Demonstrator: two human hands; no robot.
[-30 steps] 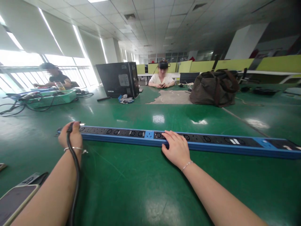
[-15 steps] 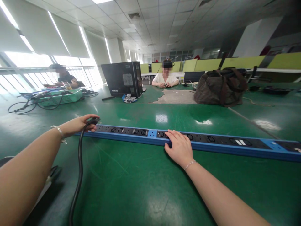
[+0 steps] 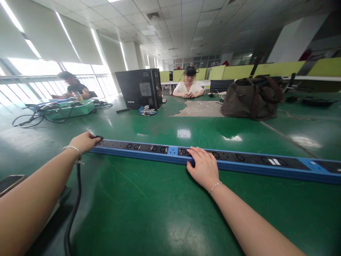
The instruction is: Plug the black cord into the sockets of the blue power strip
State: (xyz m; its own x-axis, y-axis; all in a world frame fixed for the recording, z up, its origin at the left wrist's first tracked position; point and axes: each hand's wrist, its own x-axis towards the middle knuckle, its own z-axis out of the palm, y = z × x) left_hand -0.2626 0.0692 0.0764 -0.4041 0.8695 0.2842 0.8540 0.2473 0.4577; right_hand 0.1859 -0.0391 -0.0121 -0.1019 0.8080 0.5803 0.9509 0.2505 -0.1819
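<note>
Change noted: the plug (image 3: 98, 138), above the strip's end half a second ago, now sits lower, at the 9 o'clock end of the blue power strip (image 3: 149, 156). Left hand (image 3: 84, 142) is clamped on it, thumb and fingers together. The black cord (image 3: 73, 217) now drops behind the wrist toward 8 o'clock. Judgement: plug and strip are probably touching; whether seated, cannot tell.

Right hand (image 3: 204, 167), at 4 o'clock, stays put: thumb against the strip's near side, fingers apart on its top, not wrapped around. The strip runs from 9 to past 3 o'clock on the green table (image 3: 149, 213).

Surroundings: computer case (image 3: 138, 90) and gloves (image 3: 147, 111) toward 10; basket (image 3: 69, 112) between 9 and 10; bag (image 3: 247, 99) past 2; seated person (image 3: 186, 89) near 1. All lie well apart from the hands. Obstructions: left hand hides the strip's end; right hand covers part of its top.
</note>
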